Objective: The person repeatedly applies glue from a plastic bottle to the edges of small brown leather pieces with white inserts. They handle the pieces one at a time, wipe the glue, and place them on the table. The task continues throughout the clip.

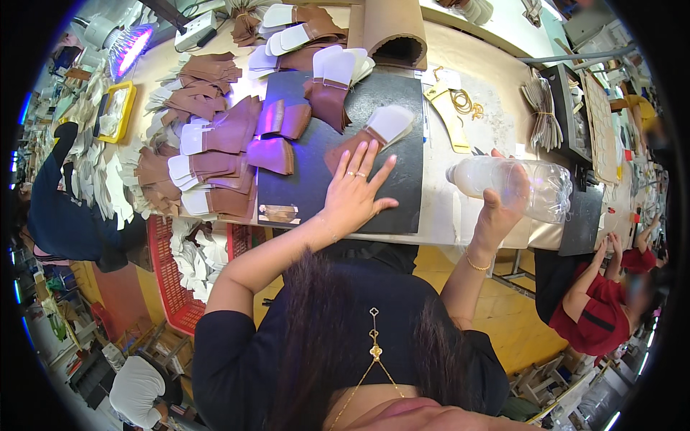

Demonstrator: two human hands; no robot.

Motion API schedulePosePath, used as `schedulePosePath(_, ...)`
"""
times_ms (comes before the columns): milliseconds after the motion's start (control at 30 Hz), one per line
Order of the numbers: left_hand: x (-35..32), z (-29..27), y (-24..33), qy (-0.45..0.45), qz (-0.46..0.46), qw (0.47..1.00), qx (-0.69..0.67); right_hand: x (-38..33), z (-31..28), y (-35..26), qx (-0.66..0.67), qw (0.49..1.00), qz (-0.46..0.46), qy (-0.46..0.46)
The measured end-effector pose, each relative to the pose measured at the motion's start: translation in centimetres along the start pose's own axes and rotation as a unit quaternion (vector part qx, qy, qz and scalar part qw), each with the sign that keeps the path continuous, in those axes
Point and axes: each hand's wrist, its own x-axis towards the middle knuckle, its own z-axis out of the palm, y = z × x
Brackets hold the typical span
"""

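My left hand [357, 188] lies flat with fingers spread, pressing on a brown leather piece with a white end [388, 123], which rests on a black board [402, 194]. My right hand [503, 208] is wrapped round a clear plastic bottle [478, 176]. The bottle is tipped on its side above the table, its narrow end towards the left. Beyond my left hand, another brown piece with white ends [329, 103] lies on the board. Small folded brown leather pieces [272, 156] sit at the board's left.
Stacks of brown and white pieces [208, 169] cover the table's left side. A rolled tan sheet [394, 32] stands at the back. A yellow strip [448, 115] and a tied white bundle [543, 108] lie to the right. A red basket [169, 273] is below; a person in red [593, 312] sits at right.
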Motion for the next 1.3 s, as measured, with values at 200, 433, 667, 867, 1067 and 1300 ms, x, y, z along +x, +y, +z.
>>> schedulePosePath(200, -4.2, -3.0, 0.9, -0.054, -0.015, 0.995, -0.081, -0.4, 2.6, -1.0, 0.112, 0.993, 0.028, -0.010)
schedulePosePath(433, -1.6, -3.3, -0.4, 0.111, -0.204, 0.867, -0.442, -3.2, 8.1, 0.6, 0.077, 0.981, 0.018, -0.176)
schedulePosePath(667, -0.5, -2.6, -2.5, 0.110, -0.214, 0.907, -0.346, -0.4, 8.4, 3.2, 0.035, 0.964, -0.110, -0.238)
schedulePosePath(867, -0.7, -2.3, -2.5, 0.118, -0.212, 0.910, -0.336, 0.4, 9.0, 1.7, 0.130, 0.982, -0.027, -0.135)
schedulePosePath(1067, -0.8, -2.5, -2.8, 0.120, -0.203, 0.903, -0.360, 1.5, 10.7, 1.1, -0.145, 0.954, -0.129, -0.230)
schedulePosePath(1300, -1.1, -1.3, -2.6, 0.152, -0.186, 0.905, -0.352, 1.5, 11.9, 0.1, -0.104, 0.952, -0.139, -0.253)
